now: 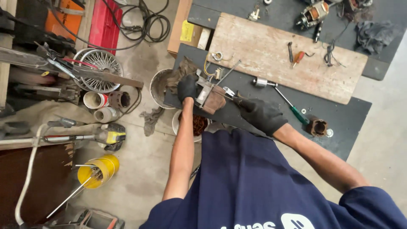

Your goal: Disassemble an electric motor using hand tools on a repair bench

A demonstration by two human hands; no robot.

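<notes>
Both my hands wear black gloves. My left hand grips a small rusty brown motor part with metal laminations, holding it on the dark bench top. My right hand holds a thin tool whose tip touches the right side of that part. A long thin metal rod lies just behind the part.
A green-handled screwdriver and a round rusty part lie right of my hands. A worn wooden board holds small tools. Buckets stand below the bench edge. Clutter, a wire wheel and a yellow spool sit on the floor at left.
</notes>
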